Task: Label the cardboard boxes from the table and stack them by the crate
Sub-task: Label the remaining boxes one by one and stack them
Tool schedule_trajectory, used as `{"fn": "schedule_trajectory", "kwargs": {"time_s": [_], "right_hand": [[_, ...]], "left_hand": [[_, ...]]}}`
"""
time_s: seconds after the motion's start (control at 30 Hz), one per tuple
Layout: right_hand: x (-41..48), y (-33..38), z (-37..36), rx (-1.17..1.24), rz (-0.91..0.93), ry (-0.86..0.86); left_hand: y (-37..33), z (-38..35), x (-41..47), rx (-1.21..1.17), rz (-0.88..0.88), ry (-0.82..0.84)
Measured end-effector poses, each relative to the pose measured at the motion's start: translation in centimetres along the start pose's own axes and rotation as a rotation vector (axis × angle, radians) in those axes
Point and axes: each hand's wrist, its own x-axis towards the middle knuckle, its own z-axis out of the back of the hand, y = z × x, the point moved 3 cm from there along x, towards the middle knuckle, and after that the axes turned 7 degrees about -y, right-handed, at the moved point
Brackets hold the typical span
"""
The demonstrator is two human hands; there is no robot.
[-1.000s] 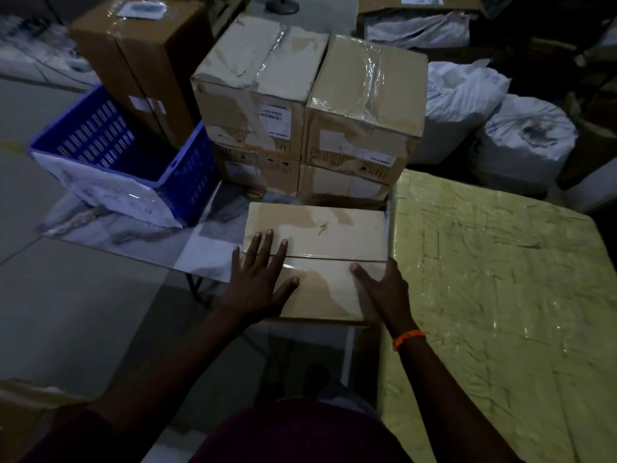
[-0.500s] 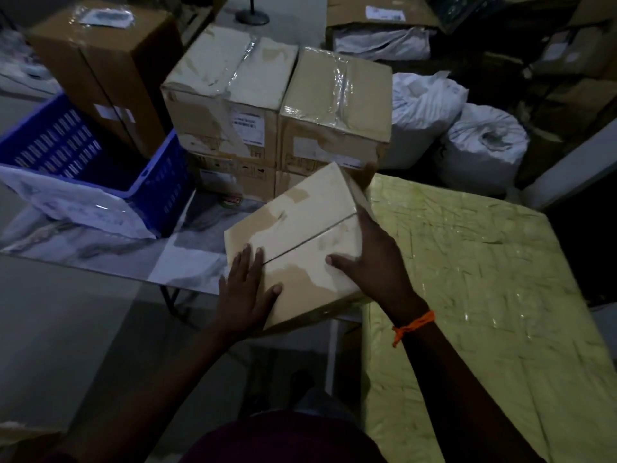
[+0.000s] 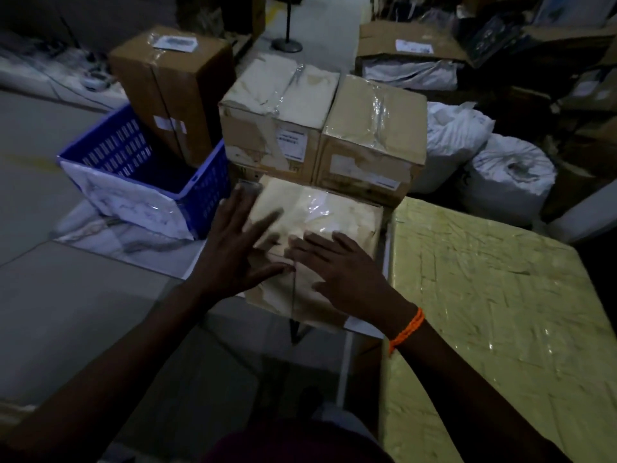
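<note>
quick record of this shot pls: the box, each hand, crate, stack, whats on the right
box: cardboard box flat on the marble-pattern table, shiny tape on top
left: left hand with fingers spread on the box's left side, blurred
right: right hand flat on the box top, orange wristband
crate: blue crate left of the box
stack: stacked boxes behind it
right side: yellow wrapped surface
</note>
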Motion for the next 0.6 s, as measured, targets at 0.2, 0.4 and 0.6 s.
{"fn": "schedule_trajectory", "kwargs": {"time_s": [0.2, 0.4, 0.6], "right_hand": [[-1.8, -3.9, 0.3, 0.042, -0.051, -0.054], [-1.3, -4.0, 1.5, 0.345, -0.226, -0.228], [2.4, -5.0, 0.8, 0.083, -0.513, -0.269]], "left_hand": [[-2.3, -2.4, -1.9, -0.011, 0.001, 0.071], [-4.1, -2.1, 0.0, 0.035, 0.122, 0.018], [-3.7, -2.6, 5.2, 0.106, 0.126, 0.255]]}}
